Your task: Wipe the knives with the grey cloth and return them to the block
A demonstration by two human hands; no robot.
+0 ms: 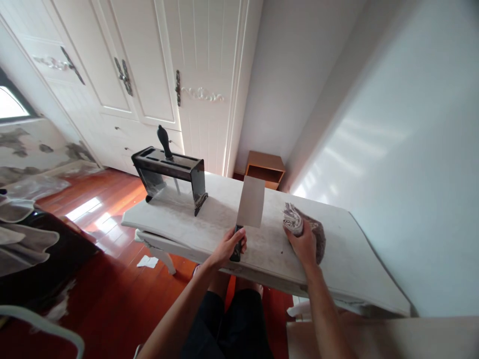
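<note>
My left hand (231, 244) is closed round the black handle of a cleaver (251, 202), whose broad blade points up and away over the table (220, 199). Bunched in my right hand (302, 244) is a grey-brown cloth (317, 237), partly rolled, with its pale fringed end showing above my fingers. Blade and cloth are apart. Farther back on the left of the table stands a black knife block (168, 164) with slots in its top. One knife with a black handle (163, 142) is in it, and part of its blade shows below.
A white wardrobe (142, 75) stands behind the table, with a small brown cabinet (265, 167) near the wall. White paper (147, 261) lies on the red wooden floor to the left. A curved pale chair part (45, 321) shows at the lower left.
</note>
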